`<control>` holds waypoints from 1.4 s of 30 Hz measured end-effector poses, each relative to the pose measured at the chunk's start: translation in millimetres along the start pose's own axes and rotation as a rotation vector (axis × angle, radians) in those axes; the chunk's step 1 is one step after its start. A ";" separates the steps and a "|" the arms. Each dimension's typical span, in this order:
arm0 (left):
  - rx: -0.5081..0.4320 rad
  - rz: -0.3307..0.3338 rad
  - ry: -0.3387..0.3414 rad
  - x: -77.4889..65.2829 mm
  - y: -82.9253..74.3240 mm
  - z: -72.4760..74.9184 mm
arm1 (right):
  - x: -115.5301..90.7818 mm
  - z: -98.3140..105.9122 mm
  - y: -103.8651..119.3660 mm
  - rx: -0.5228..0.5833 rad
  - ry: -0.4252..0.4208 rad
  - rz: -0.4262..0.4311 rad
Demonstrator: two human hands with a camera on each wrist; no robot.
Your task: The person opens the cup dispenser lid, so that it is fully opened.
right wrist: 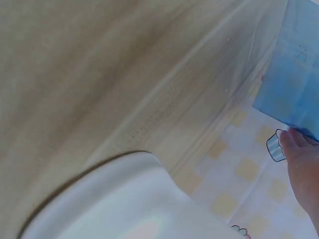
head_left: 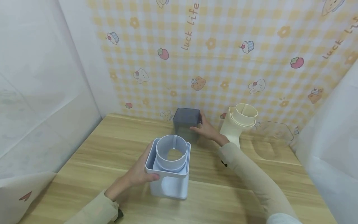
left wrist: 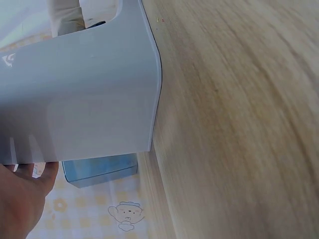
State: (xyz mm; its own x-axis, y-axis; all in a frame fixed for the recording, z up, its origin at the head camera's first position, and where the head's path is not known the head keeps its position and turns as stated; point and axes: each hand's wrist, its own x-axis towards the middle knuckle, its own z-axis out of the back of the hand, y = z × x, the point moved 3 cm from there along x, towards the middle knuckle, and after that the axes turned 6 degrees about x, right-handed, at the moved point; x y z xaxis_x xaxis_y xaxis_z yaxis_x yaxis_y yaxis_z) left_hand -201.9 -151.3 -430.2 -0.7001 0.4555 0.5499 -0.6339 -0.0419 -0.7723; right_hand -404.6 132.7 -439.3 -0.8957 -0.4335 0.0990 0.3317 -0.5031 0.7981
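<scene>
A pale blue-grey plastic housing (head_left: 174, 188) with a round collar on top stands upright near the middle of the table. My left hand (head_left: 139, 171) grips its upper left side, thumb over the front rim; in the left wrist view the fingers (left wrist: 47, 178) curl at its edge. Farther back, near the patterned backdrop, is a dark see-through box (head_left: 186, 116), flat face up. Its right side is held by my right hand (head_left: 206, 128), thumb in front and fingers along the side. That box looks blue in the right wrist view, at the upper right.
A cream plastic piece (head_left: 232, 132) with a round collar stands at the back right, beside my right forearm. Past it is a clear plastic piece (head_left: 275, 137) with a faint outline. A patterned sheet (head_left: 223, 71) closes off the back; white sheets hang on both sides.
</scene>
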 end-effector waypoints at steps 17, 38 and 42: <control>0.019 0.000 -0.014 -7.0 -1.6 0.1 | -5.0 6.4 -2.3 0.230 0.149 -0.045; 0.147 -0.035 -0.263 -19.6 -28.2 -6.2 | -72.0 9.8 69.4 0.449 -0.089 0.293; 0.200 -0.160 -0.527 -45.0 -65.8 -33.8 | -67.8 -6.7 102.0 0.655 0.178 0.339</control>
State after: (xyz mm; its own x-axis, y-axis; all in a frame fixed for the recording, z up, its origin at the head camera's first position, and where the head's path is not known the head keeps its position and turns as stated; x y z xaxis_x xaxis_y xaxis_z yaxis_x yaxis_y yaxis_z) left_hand -117.5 -139.0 -414.9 -0.6269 -0.0311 0.7785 -0.7593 -0.1993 -0.6194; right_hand -308.1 105.8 -368.6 -0.6963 -0.6274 0.3485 0.2868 0.2019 0.9365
